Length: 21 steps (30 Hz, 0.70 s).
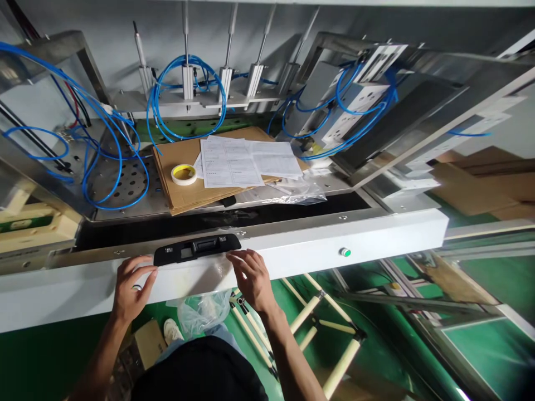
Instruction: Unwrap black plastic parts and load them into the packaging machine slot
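Note:
A long black plastic trim piece (pixel 197 248) with a recessed middle and small openings lies along the top of the white machine edge. My left hand (pixel 132 287) is at its left end, thumb and fingers slightly bent and apart, with a ring on one finger. At the right end my right hand (pixel 252 275) has its fingers loosely curved and spread, the fingertips close to the corner of the trim piece. Whether either hand's fingertips touch the piece, I cannot tell. Neither hand is wrapped round it.
Behind lie cardboard sheets (pixel 179 197) with printed papers (pixel 232 164) and a tape roll (pixel 184 174). Coiled blue air hoses (pixel 156 111) and cylinders (pixel 225 83) stand further back. A green button (pixel 345 252) sits on the white edge. Below are a plastic bag (pixel 203 312) and a pipe frame (pixel 305 314).

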Available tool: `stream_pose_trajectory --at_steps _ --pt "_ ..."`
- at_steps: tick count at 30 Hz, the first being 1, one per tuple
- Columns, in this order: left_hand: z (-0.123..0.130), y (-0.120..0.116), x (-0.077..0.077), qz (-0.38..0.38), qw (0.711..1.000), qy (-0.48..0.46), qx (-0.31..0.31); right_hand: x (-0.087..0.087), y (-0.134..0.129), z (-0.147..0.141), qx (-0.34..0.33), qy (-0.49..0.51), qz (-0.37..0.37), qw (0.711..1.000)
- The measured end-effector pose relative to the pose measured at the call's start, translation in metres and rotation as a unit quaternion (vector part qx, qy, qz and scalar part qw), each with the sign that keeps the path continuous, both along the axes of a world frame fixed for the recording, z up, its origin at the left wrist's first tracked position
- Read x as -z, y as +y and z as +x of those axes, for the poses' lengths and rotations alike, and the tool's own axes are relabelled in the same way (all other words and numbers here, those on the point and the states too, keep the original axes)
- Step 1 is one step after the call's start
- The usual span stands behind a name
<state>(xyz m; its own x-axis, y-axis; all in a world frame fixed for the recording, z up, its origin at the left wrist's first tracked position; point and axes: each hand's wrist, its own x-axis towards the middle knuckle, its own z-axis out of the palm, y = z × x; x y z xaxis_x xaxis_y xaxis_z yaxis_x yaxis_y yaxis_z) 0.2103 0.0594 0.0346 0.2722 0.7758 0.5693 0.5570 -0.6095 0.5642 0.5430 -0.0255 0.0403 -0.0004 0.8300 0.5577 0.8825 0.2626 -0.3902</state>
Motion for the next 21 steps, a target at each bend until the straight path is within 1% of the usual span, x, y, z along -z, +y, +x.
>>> stream_pose_trajectory --at_steps 3,6,9,11,13,17,21 --pt "0.0 0.004 0.0 -0.04 0.999 -0.028 -0.017 -0.005 0.005 0.006 0.017 0.04 0.002 0.999" --pt "0.004 0.006 0.003 -0.087 0.992 -0.066 -0.065 -0.01 0.009 0.013 0.01 0.12 -0.011 0.993" --pt "0.012 0.008 0.007 -0.142 0.979 -0.088 -0.118 -0.012 0.016 0.017 0.014 0.26 -0.048 0.964" --pt "0.017 0.009 0.009 -0.158 0.972 -0.091 -0.147 -0.011 0.021 0.019 0.024 0.317 -0.069 0.946" --pt "0.02 0.011 0.012 -0.16 0.968 -0.092 -0.172 -0.008 0.027 0.019 0.039 0.332 -0.077 0.939" --pt "0.023 0.015 0.015 -0.158 0.961 -0.086 -0.211 -0.003 0.036 0.018 0.073 0.335 -0.078 0.936" --pt "0.026 0.017 0.017 -0.15 0.958 -0.084 -0.229 0.0 0.041 0.014 0.112 0.314 -0.071 0.94"
